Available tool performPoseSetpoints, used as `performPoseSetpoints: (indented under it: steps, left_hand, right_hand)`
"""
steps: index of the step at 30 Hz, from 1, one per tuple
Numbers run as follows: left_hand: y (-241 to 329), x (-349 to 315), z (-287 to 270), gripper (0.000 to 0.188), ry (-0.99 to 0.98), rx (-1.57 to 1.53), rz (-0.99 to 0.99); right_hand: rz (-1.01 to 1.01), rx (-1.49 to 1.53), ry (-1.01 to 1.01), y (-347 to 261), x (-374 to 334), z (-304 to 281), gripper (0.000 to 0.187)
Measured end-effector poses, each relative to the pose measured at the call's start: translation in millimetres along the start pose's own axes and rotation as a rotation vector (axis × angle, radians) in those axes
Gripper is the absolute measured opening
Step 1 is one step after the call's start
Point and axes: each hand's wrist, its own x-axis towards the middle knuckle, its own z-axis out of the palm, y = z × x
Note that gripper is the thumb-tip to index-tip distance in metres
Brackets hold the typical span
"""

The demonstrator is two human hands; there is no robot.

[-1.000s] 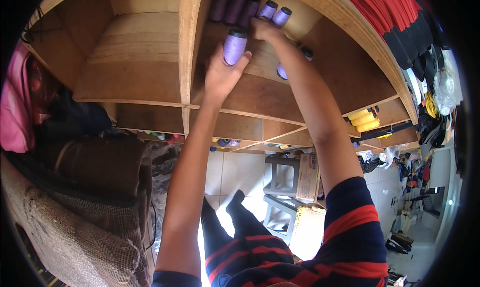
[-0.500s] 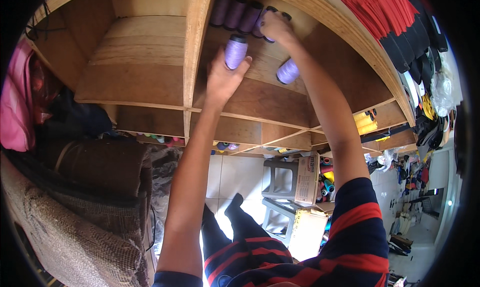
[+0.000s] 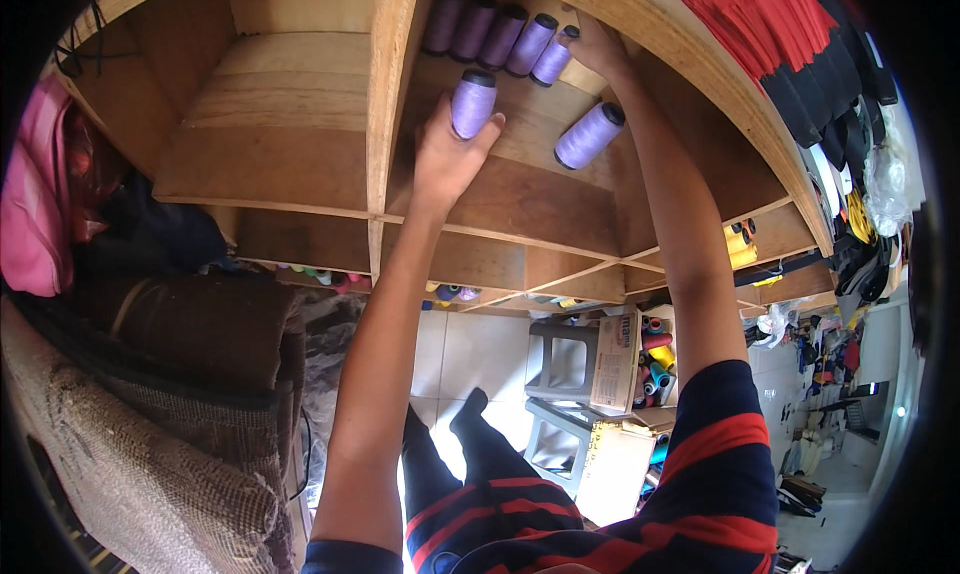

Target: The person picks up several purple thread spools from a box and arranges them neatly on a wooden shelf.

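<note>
My left hand (image 3: 447,159) is closed around the lower end of a lilac thread spool (image 3: 474,106) with a black cap, held upright in a wooden shelf compartment. Along the compartment's back left stands a row of spools: three dark purple ones (image 3: 465,28) in shade, then a lilac spool (image 3: 531,44) and another lilac spool (image 3: 555,56) at the right end. My right hand (image 3: 600,49) is at that last spool's right side, its fingers apart and partly out of sight. Between my forearms, a loose lilac spool (image 3: 590,136) lies tilted on the shelf board.
A wooden divider (image 3: 392,84) separates this compartment from the one on the left. Yellow spools (image 3: 740,244) sit in a lower cubby. Below are grey plastic stools (image 3: 556,359) and a cardboard box (image 3: 612,364). Rolled brown fabric (image 3: 200,334) stands at left; red zippers or strips (image 3: 750,19) hang upper right.
My right hand has let go of the spools at the row's end and shifted right, uncovering them. The loose spool now shows fully. My left hand stays put with its spool.
</note>
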Motion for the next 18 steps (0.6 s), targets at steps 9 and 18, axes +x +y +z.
performPoseSetpoints:
  steps: [9,18]
  left_hand:
    - [1.7,-0.4,-0.7,0.037,0.014,0.017,0.046]
    - [-0.6,-0.6,-3.7,0.036,0.012,-0.025,0.006]
  right_hand:
    - [0.033,0.164,-0.337,-42.8,21.8,-35.6,0.028]
    - [0.107,0.284,-0.647,-29.1,11.4,-92.7,0.028]
